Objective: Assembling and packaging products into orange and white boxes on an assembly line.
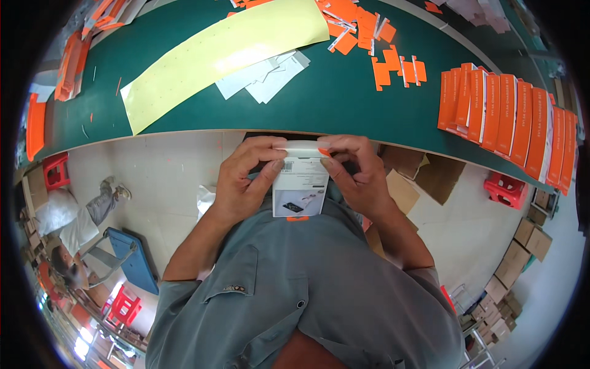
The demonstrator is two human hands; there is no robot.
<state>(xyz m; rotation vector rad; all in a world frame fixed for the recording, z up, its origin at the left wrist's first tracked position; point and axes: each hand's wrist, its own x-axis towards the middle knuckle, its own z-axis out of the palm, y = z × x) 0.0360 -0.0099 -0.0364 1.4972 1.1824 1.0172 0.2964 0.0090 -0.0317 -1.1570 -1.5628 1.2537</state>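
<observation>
I see both hands clamped on a small white box (299,187), held upright against my grey shirt, just below the edge of the green bench (344,98). My left hand (243,181) grips its left side; my right hand (356,175) pinches the top corner. Orange cartons (507,117) stand in a row at the right of the bench.

Green worktable (344,92), pale tiled floor (166,172)

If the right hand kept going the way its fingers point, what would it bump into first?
Probably the left hand: the right hand points leftward across the top of the small white box that both hold, though depth is unclear.
</observation>
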